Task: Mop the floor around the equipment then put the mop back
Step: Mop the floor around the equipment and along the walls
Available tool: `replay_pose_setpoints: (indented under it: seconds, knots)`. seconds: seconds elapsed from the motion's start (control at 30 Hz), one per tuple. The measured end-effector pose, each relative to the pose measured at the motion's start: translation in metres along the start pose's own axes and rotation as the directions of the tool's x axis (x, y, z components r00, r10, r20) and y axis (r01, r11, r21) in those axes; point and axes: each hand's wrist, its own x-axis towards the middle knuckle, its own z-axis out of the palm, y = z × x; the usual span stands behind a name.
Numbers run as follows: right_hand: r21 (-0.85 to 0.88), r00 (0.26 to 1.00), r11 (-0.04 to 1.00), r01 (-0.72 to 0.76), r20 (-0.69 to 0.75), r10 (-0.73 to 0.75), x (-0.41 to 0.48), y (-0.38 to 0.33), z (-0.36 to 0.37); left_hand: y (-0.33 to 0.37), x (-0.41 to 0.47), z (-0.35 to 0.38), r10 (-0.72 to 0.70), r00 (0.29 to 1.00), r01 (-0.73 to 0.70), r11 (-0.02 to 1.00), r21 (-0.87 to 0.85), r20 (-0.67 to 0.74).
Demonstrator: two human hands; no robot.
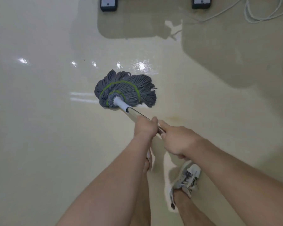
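- Both hands are clenched around the shiny metal mop handle [134, 114] near frame centre: the left hand [145, 127] lower on the shaft, the right hand [178, 139] just behind it.
- The grey string mop head with green stitching [126, 91] lies pressed on the pale cream floor [39, 128], just above centre.
- Gloss beside the mop suggests wet, finished floor (though glare could mislead).
- The black-and-white equipment feet [109, 4] and white cable [252, 13] along the top edge sit on duller floor, probably still to do; returning the mop remains.

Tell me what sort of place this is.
Probably an indoor workroom or lab: a glossy pale floor, two padded equipment feet at the top, and a loose white cable beside them.
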Motion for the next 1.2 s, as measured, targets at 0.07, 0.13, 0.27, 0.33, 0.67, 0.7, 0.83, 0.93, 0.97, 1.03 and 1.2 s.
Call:
replay_pose_setpoints:
  seconds: [0.07,0.13,0.27,0.33,0.67,0.7,0.83,0.93,0.97,1.03,1.2]
  knots:
    - [-0.007,0.997,0.998,0.066,-0.025,-0.067,0.02,-0.041,0.001,-0.009,0.022,-0.039,0.0,0.994,0.008,0.997,0.071,-0.111]
    - [-0.028,0.991,0.994,0.108,-0.074,-0.109,0.039,-0.078,0.002,-0.016,0.041,-0.072,0.004,0.992,-0.002,1.0,0.012,-0.126]
    - [-0.056,0.988,0.993,0.104,-0.107,-0.11,0.065,-0.112,-0.01,-0.01,0.062,-0.115,0.014,0.992,-0.027,0.995,-0.097,-0.127]
    - [-0.043,0.992,0.996,0.072,-0.099,-0.076,0.067,-0.106,-0.026,0.003,0.062,-0.118,0.02,0.996,-0.028,0.995,-0.091,-0.089]
    - [0.229,0.987,0.973,-0.043,-0.14,0.077,0.013,0.023,-0.077,0.102,0.012,-0.007,0.169,0.984,-0.172,0.984,0.052,0.054]
    - [0.331,0.986,0.941,-0.076,-0.116,0.121,0.007,0.046,-0.085,0.117,0.003,0.014,0.197,0.978,-0.201,0.978,0.053,0.07]
    - [0.641,0.97,0.74,-0.204,0.028,0.243,-0.026,0.154,-0.123,0.184,-0.041,0.11,0.288,0.947,-0.301,0.95,0.086,0.143]
    - [0.745,0.962,0.624,-0.233,0.085,0.259,-0.056,0.234,-0.145,0.231,-0.075,0.181,0.332,0.914,-0.37,0.918,0.143,0.234]
    - [0.777,0.957,0.58,-0.243,0.096,0.273,-0.067,0.258,-0.148,0.242,-0.086,0.204,0.341,0.902,-0.393,0.904,0.172,0.266]
    - [0.836,0.944,0.484,-0.257,0.109,0.313,-0.088,0.301,-0.147,0.257,-0.109,0.247,0.359,0.875,-0.441,0.867,0.232,0.324]
    - [0.949,0.897,0.187,-0.255,0.16,0.413,-0.135,0.366,-0.114,0.268,-0.162,0.331,0.35,0.788,-0.561,0.746,0.359,0.506]
